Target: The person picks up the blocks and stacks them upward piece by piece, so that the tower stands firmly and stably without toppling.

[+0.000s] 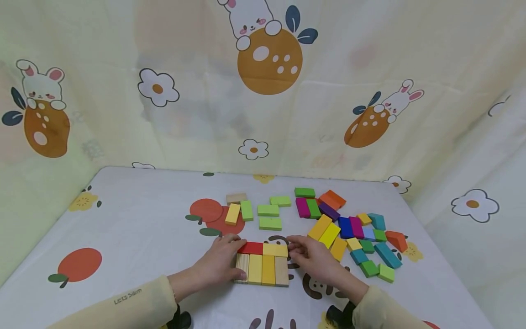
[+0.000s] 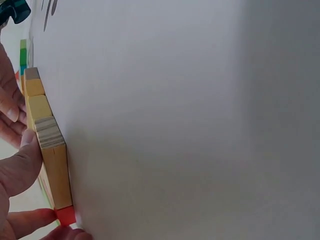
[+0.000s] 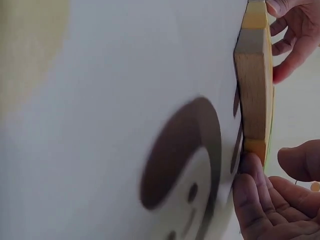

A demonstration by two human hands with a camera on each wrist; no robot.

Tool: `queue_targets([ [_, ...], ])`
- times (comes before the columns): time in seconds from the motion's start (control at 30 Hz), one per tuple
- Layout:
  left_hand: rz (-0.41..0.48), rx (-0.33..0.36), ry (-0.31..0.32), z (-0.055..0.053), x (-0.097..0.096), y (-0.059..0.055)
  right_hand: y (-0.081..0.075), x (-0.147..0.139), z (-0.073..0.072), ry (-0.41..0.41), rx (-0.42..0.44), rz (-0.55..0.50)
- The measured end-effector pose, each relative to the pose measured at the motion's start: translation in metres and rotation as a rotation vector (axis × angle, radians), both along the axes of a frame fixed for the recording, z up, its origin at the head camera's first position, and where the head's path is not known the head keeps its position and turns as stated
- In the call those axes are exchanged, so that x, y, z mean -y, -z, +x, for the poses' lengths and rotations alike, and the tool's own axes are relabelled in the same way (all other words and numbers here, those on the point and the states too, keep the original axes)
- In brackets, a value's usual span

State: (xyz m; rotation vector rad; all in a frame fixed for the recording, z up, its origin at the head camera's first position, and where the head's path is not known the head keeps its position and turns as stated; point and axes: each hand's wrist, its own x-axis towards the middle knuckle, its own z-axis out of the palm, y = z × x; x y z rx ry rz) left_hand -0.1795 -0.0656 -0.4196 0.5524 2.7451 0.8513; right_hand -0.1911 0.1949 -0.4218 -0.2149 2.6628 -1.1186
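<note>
Hands [image 1: 222, 259] [image 1: 314, 258] flank blocks [image 1: 255, 269] — left apparently pinching them, right loose — red block [image 2: 66, 216] end-on only from left wrist.

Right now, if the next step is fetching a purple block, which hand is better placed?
Probably the right hand: it lies nearer the purple blocks and grips nothing. The left hand is farther off, touching the red block at the left end of the block rectangle.

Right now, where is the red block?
In the head view, the red block lies at the far left corner of the flat block arrangement, touched by the left hand, with a yellow block just to its right.
</note>
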Motion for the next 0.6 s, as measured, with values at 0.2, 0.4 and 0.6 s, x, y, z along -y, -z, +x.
queue_targets([
  [0.2,-0.006,0.008,-0.001,-0.001,0.0,0.002,-0.005,0.003,-0.024,-0.029,-0.141,0.11],
  [0.4,-0.004,0.007,0.008,-0.002,0.001,0.001,-0.004,0.018,-0.059,-0.08,-0.18,0.237],
  [0.6,-0.008,0.001,0.009,-0.002,0.003,0.0,-0.001,0.024,-0.075,-0.104,-0.158,0.293],
])
